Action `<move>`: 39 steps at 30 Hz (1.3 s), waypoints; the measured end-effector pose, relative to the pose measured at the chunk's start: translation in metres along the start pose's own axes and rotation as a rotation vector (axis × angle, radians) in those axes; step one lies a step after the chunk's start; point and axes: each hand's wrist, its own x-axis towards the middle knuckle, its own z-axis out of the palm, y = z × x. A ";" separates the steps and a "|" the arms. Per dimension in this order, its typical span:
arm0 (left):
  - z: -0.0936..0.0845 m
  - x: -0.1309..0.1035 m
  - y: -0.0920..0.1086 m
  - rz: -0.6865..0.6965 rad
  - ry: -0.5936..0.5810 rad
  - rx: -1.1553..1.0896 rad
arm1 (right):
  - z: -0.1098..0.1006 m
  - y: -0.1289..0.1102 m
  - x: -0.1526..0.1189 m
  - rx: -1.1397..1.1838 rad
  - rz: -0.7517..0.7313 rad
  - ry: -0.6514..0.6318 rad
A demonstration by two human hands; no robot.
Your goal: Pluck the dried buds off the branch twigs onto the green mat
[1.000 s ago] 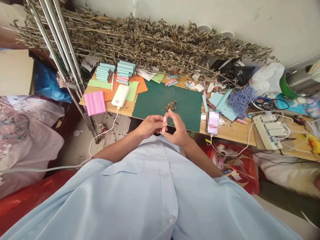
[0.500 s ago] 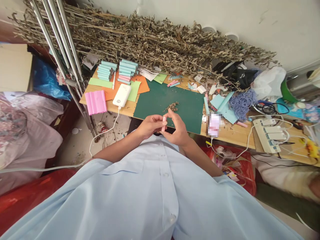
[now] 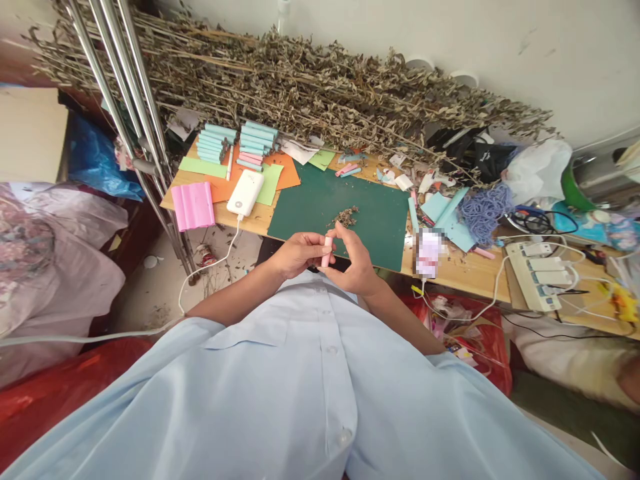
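Note:
A small pink paper roll (image 3: 327,252) stands nearly upright between my hands, just off the near edge of the green cutting mat (image 3: 295,200). My left hand (image 3: 303,255) pinches its side between thumb and fingers. My right hand (image 3: 356,263) curves around it, index fingertip at the top end and thumb at the bottom end. Just beyond my fingers, a little heap of dried leaf bits (image 3: 346,217) lies on the mat. Whether the roll is filled cannot be made out.
Stacked blue paper rolls (image 3: 257,140) and a white power bank (image 3: 245,193) occupy the left side. Bundles of dried stalks (image 3: 300,87) span the back. To the right are a phone (image 3: 428,253), purple yarn (image 3: 485,212) and a power strip (image 3: 534,275); cables cross the table edge.
Both hands keep nearly the same grip on the pink roll, with only slight finger shifts. The whole view has moved very slightly.

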 end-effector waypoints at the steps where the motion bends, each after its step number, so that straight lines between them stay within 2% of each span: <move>1: -0.001 0.000 -0.001 -0.004 -0.005 -0.008 | 0.000 0.000 0.000 -0.001 -0.005 0.007; 7: 0.003 -0.001 -0.004 0.104 0.096 0.144 | 0.002 0.001 0.004 -0.060 -0.082 0.052; 10: 0.002 -0.001 -0.003 0.122 0.130 0.194 | 0.003 0.003 0.005 -0.065 -0.120 0.015; 19: -0.010 0.000 -0.004 -0.024 0.012 0.125 | 0.006 0.005 -0.001 -0.013 -0.103 0.028; 28: -0.005 0.003 -0.009 0.026 0.090 0.245 | 0.008 0.011 -0.006 -0.082 -0.114 -0.003; 34: 0.003 -0.003 0.002 -0.051 0.035 0.234 | 0.010 0.013 -0.011 -0.069 -0.098 -0.013; 39: 0.005 -0.002 0.001 -0.052 0.050 0.247 | 0.010 0.018 -0.013 -0.093 -0.128 0.023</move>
